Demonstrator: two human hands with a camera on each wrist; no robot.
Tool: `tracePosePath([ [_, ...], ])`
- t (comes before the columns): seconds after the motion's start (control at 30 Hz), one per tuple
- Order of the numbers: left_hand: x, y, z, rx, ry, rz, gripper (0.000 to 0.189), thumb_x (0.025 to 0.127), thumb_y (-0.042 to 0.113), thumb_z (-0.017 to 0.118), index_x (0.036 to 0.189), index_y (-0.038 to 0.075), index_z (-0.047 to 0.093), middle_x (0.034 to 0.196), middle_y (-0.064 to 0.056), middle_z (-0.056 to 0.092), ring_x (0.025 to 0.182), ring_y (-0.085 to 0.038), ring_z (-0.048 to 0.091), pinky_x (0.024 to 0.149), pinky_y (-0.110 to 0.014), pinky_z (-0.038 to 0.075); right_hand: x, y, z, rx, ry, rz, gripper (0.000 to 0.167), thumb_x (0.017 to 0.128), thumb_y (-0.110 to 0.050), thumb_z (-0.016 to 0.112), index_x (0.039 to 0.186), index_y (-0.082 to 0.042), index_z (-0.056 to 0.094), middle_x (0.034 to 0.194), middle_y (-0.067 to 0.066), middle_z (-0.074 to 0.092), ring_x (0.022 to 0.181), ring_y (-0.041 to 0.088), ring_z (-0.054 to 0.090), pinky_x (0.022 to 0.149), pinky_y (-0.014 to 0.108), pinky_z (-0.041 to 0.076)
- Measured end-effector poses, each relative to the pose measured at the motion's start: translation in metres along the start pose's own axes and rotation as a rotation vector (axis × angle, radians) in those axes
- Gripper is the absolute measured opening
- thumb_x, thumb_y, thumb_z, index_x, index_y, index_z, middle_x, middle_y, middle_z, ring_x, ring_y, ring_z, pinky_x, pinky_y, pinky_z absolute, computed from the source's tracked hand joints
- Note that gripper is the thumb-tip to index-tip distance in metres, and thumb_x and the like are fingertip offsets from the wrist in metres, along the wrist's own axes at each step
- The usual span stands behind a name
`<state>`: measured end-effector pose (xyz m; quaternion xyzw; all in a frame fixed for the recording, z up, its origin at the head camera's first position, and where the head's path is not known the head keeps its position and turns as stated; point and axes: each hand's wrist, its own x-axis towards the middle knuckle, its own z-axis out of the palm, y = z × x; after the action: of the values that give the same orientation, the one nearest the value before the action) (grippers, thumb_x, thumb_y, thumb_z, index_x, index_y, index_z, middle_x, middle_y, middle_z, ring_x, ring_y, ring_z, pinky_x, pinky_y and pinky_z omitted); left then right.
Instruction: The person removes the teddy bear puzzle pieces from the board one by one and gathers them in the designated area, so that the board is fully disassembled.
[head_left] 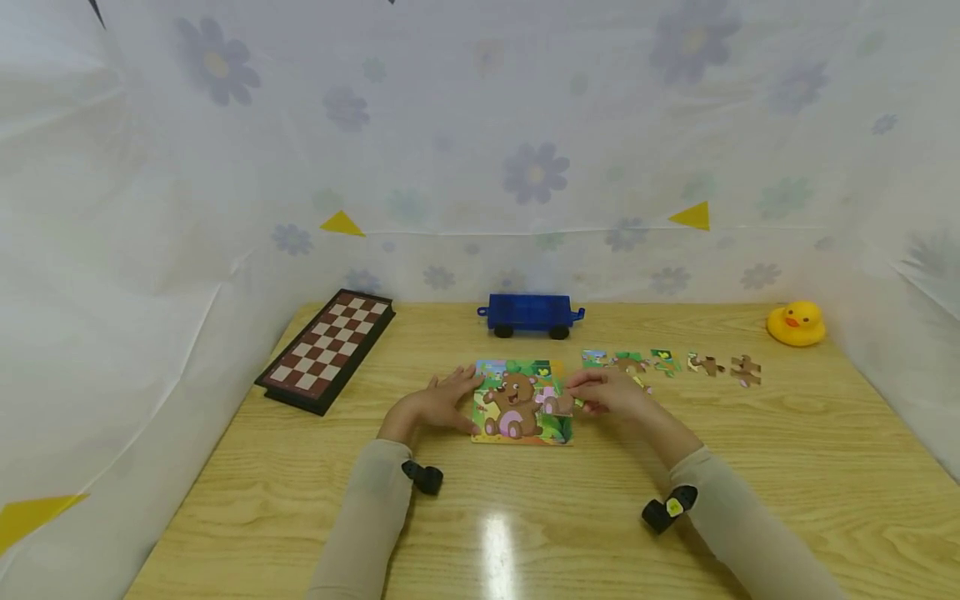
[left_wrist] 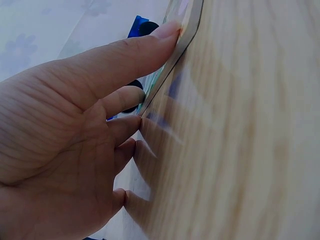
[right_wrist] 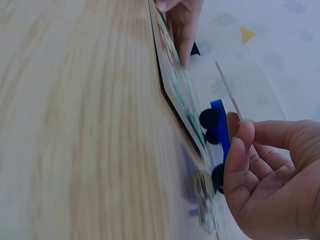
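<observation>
A bear jigsaw puzzle in a flat tray (head_left: 517,392) lies on the table in front of me. My left hand (head_left: 441,403) steadies its left side, thumb and fingers spread along the edge; the left wrist view shows the thumb on the rim and other fingertips on the table. With thumb and fingertips my right hand (head_left: 611,392) pinches a brown and pink puzzle piece (head_left: 557,404) over the tray's right side. In the right wrist view this thin piece (right_wrist: 228,89) is edge-on, raised above the board. Several loose puzzle pieces (head_left: 705,363) lie beyond the right hand.
A folding chessboard (head_left: 330,346) lies at the left edge of the table. A blue toy wagon (head_left: 528,312) with black wheels stands behind the puzzle. At the back right sits a yellow rubber duck (head_left: 797,323). A flowered white sheet (head_left: 450,150) hangs around the table.
</observation>
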<state>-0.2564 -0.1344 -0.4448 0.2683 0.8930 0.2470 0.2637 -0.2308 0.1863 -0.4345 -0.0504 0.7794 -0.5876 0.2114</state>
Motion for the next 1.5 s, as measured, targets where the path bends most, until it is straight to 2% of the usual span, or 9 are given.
tracePosePath([
  [0.23,-0.001,-0.001,0.0,0.005,-0.009,0.005,0.09,0.084,0.033,0.072,0.153,0.015,0.017,0.159,-0.006,-0.002,0.144,-0.025,-0.009,0.11,-0.057,-0.009,-0.012,0.006,-0.024,-0.027,0.068,-0.016,0.029,0.095,-0.013,0.058,0.116,0.007,0.058,0.087,-0.001,0.063,0.066,0.012,0.057,0.063,0.029,0.051],
  [0.47,-0.001,-0.001,0.0,-0.005,-0.01,0.005,0.09,0.084,0.033,0.072,0.153,0.016,0.017,0.159,-0.006,-0.003,0.145,-0.025,-0.009,0.11,-0.056,-0.009,-0.025,0.01,-0.053,-0.017,0.101,-0.027,0.039,0.096,-0.015,0.056,0.123,0.012,0.052,0.091,-0.004,0.061,0.063,0.009,0.054,0.062,0.028,0.05],
  [0.67,0.0,-0.002,0.0,-0.001,-0.007,0.007,0.09,0.084,0.034,0.072,0.153,0.017,0.017,0.159,-0.005,-0.003,0.145,-0.024,-0.009,0.111,-0.056,-0.009,-0.038,0.015,-0.076,-0.047,0.187,-0.016,0.04,0.095,-0.019,0.059,0.123,0.009,0.055,0.087,-0.01,0.063,0.066,0.009,0.056,0.067,0.03,0.053],
  [0.83,0.0,-0.002,0.0,-0.003,-0.004,0.009,0.09,0.084,0.034,0.072,0.153,0.016,0.017,0.159,-0.005,-0.003,0.144,-0.024,-0.009,0.111,-0.056,-0.01,-0.046,0.023,-0.096,-0.063,0.245,0.005,0.036,0.093,-0.019,0.061,0.12,0.005,0.059,0.085,-0.014,0.064,0.068,0.008,0.057,0.066,0.027,0.054],
  [1.1,0.0,-0.001,0.0,-0.001,-0.005,0.005,0.09,0.084,0.034,0.072,0.153,0.016,0.017,0.159,-0.005,-0.003,0.144,-0.024,-0.009,0.111,-0.056,-0.01,-0.051,0.048,-0.125,-0.048,0.257,0.009,0.025,0.095,-0.014,0.057,0.114,0.002,0.064,0.083,-0.014,0.062,0.065,0.006,0.057,0.063,0.024,0.053],
  [1.33,0.001,-0.002,0.0,-0.001,-0.009,0.013,0.09,0.084,0.034,0.071,0.153,0.016,0.017,0.159,-0.005,-0.004,0.144,-0.024,-0.009,0.11,-0.056,-0.011,-0.053,0.061,-0.141,-0.047,0.236,0.012,0.016,0.095,-0.012,0.057,0.105,-0.01,0.068,0.085,-0.022,0.062,0.064,0.006,0.057,0.062,0.023,0.053],
  [1.5,0.001,-0.002,0.0,0.0,-0.008,0.011,0.09,0.084,0.035,0.071,0.153,0.017,0.017,0.159,-0.005,-0.003,0.144,-0.024,-0.009,0.11,-0.055,-0.011,-0.055,0.06,-0.144,-0.093,0.237,0.044,0.022,0.095,-0.012,0.056,0.11,0.0,0.066,0.084,-0.018,0.061,0.065,0.006,0.057,0.063,0.023,0.053],
])
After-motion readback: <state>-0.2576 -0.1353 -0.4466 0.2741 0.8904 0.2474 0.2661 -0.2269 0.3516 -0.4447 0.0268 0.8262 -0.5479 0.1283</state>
